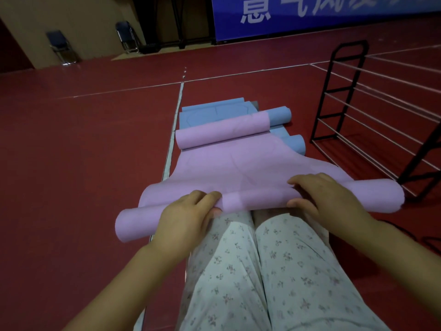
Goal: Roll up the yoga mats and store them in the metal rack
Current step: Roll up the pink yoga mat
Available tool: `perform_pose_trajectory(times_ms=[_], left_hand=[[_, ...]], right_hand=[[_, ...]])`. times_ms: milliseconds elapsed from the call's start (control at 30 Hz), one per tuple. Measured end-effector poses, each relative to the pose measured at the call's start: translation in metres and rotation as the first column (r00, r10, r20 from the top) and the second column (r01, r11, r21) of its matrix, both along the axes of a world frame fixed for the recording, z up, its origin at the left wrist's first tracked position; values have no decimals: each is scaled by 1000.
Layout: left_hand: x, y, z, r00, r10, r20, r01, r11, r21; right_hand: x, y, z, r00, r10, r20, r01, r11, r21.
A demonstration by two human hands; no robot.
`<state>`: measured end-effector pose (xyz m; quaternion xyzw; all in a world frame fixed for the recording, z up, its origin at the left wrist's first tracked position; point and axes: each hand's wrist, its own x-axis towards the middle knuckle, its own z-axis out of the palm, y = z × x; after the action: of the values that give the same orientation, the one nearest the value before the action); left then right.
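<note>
Pink yoga mat (238, 168), near end part-rolled.
Left hand (188, 211) and right hand (327, 199) clamp the roll between them, keeping it tight; metal rack (343, 96) beyond right hand.

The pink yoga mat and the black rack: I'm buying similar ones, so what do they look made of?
Pink yoga mat: likely soft matte foam or rubber; it curls and drapes without creasing. Black rack: apparently black-painted metal frame with pale thin rails.
</note>
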<state>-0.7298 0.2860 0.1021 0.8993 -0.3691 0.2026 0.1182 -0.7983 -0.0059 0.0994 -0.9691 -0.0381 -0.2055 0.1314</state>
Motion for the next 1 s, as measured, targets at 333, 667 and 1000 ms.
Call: perform_pose_trajectory(times_ms=[333,667,1000], left_hand=[[21,0,-13,997,-70,-22,71,994,82],[31,1,21,960,-211,187,152,947,284],[-49,38,51,956,-230,184,150,917,369]], right_hand=[[10,5,-7,998,-7,-62,-3,986,-164],[10,-1,7,993,101,61,-60,879,-473],[-72,22,23,976,193,102,-138,908,-396]])
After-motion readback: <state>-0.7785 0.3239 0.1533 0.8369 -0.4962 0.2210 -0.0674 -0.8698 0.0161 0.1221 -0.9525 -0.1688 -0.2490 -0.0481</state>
